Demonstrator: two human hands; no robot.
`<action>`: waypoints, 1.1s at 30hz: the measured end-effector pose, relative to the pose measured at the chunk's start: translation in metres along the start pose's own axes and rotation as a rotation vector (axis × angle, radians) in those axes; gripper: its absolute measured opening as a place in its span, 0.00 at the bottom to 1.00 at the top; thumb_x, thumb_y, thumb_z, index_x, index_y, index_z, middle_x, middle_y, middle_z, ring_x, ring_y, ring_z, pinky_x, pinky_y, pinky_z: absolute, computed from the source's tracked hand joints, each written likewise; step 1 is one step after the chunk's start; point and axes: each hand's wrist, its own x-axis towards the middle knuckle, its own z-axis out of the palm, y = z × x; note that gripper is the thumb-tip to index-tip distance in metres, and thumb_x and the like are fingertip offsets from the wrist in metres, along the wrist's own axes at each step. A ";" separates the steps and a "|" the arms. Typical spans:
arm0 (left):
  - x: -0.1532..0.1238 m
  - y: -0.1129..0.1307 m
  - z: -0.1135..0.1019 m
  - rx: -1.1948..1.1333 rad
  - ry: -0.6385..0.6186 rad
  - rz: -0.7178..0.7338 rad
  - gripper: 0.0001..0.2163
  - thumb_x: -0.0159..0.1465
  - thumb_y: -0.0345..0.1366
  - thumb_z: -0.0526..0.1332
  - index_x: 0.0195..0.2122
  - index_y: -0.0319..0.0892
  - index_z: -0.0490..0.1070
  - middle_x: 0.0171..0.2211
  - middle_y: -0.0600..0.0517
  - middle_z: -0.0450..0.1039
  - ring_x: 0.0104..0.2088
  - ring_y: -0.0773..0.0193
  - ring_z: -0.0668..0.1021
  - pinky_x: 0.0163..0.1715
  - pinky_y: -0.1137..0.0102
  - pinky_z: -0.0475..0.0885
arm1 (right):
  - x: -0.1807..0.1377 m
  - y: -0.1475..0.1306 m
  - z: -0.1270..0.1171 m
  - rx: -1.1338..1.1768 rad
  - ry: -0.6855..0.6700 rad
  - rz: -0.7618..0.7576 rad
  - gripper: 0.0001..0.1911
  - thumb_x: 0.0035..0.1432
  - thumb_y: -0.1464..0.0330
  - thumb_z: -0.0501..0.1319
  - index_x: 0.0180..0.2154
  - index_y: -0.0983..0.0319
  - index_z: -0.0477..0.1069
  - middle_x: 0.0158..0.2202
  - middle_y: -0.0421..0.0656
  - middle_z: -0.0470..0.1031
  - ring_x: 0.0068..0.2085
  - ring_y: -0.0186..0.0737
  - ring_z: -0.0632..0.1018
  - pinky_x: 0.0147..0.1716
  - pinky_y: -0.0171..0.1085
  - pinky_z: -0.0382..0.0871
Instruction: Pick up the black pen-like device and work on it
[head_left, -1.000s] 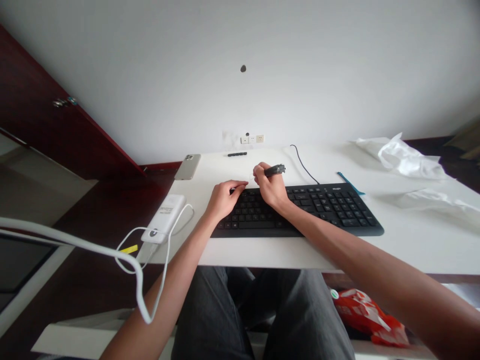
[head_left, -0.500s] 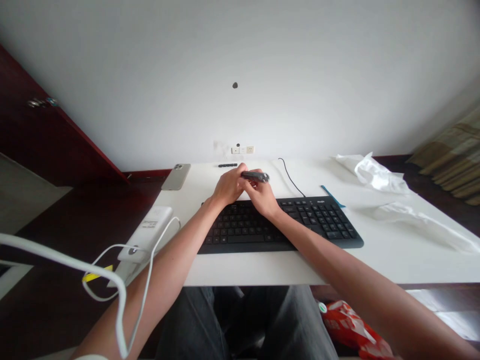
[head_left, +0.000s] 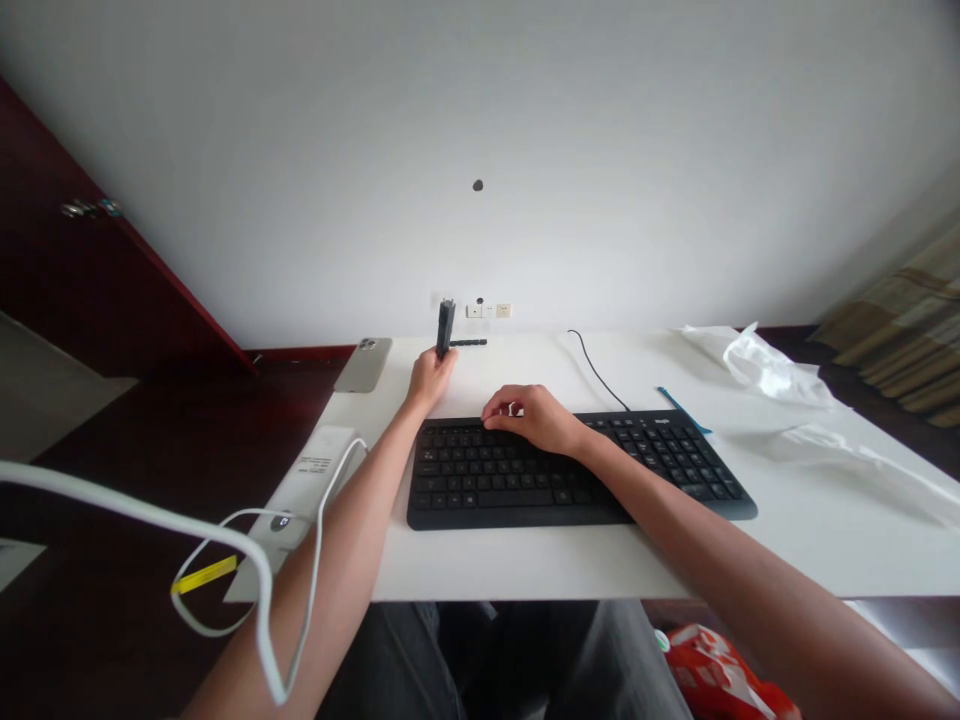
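A person's left hand grips a slim dark tool upright above the far left corner of a black keyboard, while the right hand rests loosely curled on its upper key rows. Steadying the keyboard flat on the white counter seems wise, with a firm low grip on the tool.

Matt black plastic keyboard, smooth white table, crinkled plastic wrap
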 end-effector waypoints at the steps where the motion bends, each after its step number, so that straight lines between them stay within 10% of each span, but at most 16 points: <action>1: 0.000 0.000 0.000 0.009 -0.002 -0.001 0.18 0.65 0.48 0.56 0.23 0.44 0.61 0.18 0.56 0.62 0.22 0.66 0.65 0.25 0.71 0.56 | 0.001 0.003 -0.005 0.000 0.046 0.030 0.07 0.60 0.64 0.67 0.36 0.59 0.82 0.38 0.42 0.82 0.37 0.39 0.78 0.41 0.39 0.70; 10: -0.002 0.006 -0.003 0.053 -0.046 0.010 0.17 0.64 0.45 0.57 0.21 0.45 0.57 0.17 0.56 0.59 0.21 0.66 0.64 0.24 0.70 0.54 | -0.001 0.051 -0.052 -0.226 0.179 0.333 0.08 0.57 0.69 0.66 0.35 0.58 0.85 0.36 0.44 0.85 0.40 0.46 0.82 0.44 0.41 0.72; 33: -0.003 0.008 -0.002 0.051 -0.060 0.013 0.16 0.64 0.44 0.57 0.21 0.45 0.58 0.17 0.56 0.59 0.21 0.65 0.64 0.26 0.69 0.53 | 0.000 0.060 -0.059 -0.351 0.157 0.285 0.06 0.54 0.70 0.69 0.36 0.56 0.84 0.35 0.39 0.85 0.41 0.41 0.83 0.46 0.35 0.74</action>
